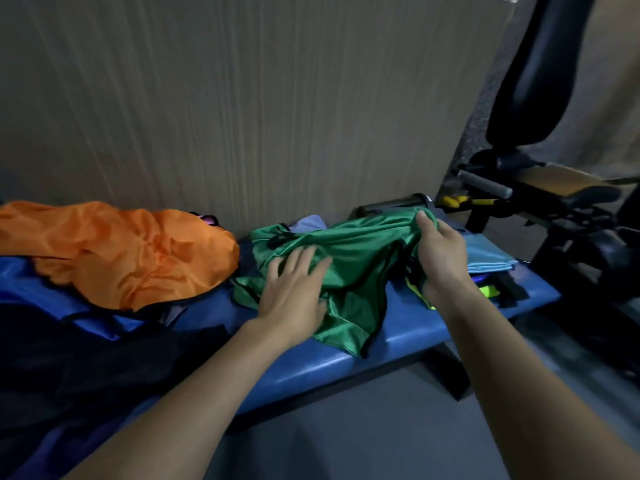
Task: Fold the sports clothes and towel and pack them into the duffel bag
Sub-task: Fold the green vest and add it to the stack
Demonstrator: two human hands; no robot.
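Note:
A shiny green sports garment [360, 247] lies crumpled on the blue padded bench [398, 337]. My left hand [294, 292] lies flat on its left part, fingers spread. My right hand [440, 254] grips the garment's right edge, fingers curled round the cloth. An orange garment [131, 251] is spread at the left over a dark bag with a blue lining [86, 313]. A light blue folded cloth [485, 254] sits to the right of my right hand, with a neon yellow and black item [488, 292] beside it. A pale lilac cloth [311, 221] peeks out behind the green garment.
Dark black fabric [104, 368] lies at the bench's near left. A beige panelled wall [242, 116] stands right behind the bench. Black gym equipment with a padded seat [540, 71] and a bar [485, 183] stands at the right. Grey floor [346, 427] lies below.

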